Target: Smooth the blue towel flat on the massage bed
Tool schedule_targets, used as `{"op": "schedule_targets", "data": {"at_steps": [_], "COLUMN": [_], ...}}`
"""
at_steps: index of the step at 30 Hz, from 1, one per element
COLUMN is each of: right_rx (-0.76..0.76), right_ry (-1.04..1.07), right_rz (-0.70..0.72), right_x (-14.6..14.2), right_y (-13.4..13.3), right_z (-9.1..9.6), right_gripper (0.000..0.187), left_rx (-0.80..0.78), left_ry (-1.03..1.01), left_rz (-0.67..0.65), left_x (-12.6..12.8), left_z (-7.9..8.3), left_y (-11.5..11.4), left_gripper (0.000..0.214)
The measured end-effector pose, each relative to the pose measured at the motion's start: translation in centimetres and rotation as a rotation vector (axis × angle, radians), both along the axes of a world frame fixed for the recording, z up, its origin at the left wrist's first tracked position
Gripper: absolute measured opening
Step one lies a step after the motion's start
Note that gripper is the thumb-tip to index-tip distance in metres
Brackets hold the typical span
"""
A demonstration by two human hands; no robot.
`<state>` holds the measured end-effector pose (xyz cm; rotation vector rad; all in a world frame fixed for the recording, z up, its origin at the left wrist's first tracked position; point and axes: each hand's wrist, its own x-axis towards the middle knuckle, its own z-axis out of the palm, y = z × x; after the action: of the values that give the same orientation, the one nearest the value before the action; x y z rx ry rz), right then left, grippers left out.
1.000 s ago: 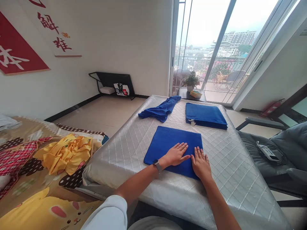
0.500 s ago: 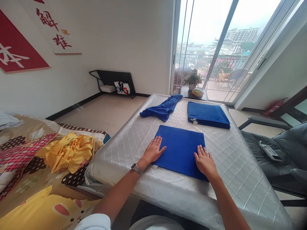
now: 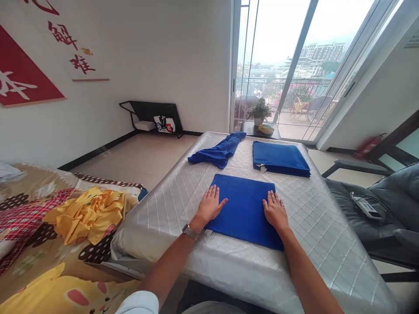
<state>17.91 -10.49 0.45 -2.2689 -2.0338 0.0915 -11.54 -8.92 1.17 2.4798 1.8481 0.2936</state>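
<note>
Cloth [image 3: 244, 211], folded blue, lies flat on silver-covered table [image 3: 314, 244], apparent long axis side to side, between left hand [image 3: 210, 204] and right hand [image 3: 275, 210], each laid over its own-side edge, neither clearly nearer; fingers extended, nearly together, thumbs splayed inward.

reference: i take the single cloth [image 3: 244, 213] as dial centre, near edge of the covered table [image 3: 327, 244] at 6 o'clock. left hand [image 3: 210, 206] rests on the cloth at 9 o'clock, right hand [image 3: 275, 210] at 3. same table: loose cloth [image 3: 218, 150] at 11 o'clock, cloth stack [image 3: 279, 157] at 1. past the far end, toward 12: side table [image 3: 248, 130] bearing plant [image 3: 258, 110] and, at the plant's 4 o'clock, packet [image 3: 266, 129]; sliding door [image 3: 297, 58] behind. off the table: bed [image 3: 34, 261] at 9, bundle [image 3: 90, 213] on it; rack [image 3: 147, 112] between 10 and 11, bag [image 3: 165, 124] in it; armchair [image 3: 338, 198] at 3, corded unit [image 3: 369, 207] on its seat.
</note>
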Motion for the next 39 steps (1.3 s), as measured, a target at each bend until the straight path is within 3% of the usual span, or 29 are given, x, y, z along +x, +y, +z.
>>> {"op": "schedule_targets", "data": {"at_steps": [2,7,11,15,23,26,34,39], "right_rx": [0.011,0.012,0.019,0.019,0.002,-0.009,-0.113,-0.012], "right_ry": [0.003,-0.023,-0.046,-0.038,-0.022,-0.036,-0.105,-0.086], "right_rz": [0.002,0.021,0.040,0.033,0.000,-0.006,0.002,0.020], "right_x": [0.1,0.3,0.4,0.3,0.1,0.1,0.6,0.8], "right_y": [0.0,0.0,-0.2,-0.2,0.0,0.0,1.5,4.1], "right_z": [-0.1,-0.2,-0.3,-0.1,0.1,0.0,1.6,2.5], "right_gripper": [0.065,0.064,0.063,0.064,0.065,0.065,0.065,0.065], "left_rx": [0.044,0.093,0.066,0.032,-0.002,0.023,0.024,0.026], "left_ry": [-0.025,-0.075,-0.074,-0.088,-0.108,-0.101,-0.123,-0.133], "left_rz": [-0.049,-0.392,-0.440,-0.343,0.005,0.077,0.083,0.073], "left_x": [3.2,12.7,16.1,14.3,3.5,1.0,0.8,0.7], "left_z": [0.6,0.8,-0.4,-1.4,-1.4,-1.7,-2.2,-2.1], "left_y": [0.3,0.9,1.8,3.0,6.6,6.9,6.9,6.8], "left_gripper": [0.084,0.074,0.070,0.078,0.084,0.085,0.086,0.086]}}
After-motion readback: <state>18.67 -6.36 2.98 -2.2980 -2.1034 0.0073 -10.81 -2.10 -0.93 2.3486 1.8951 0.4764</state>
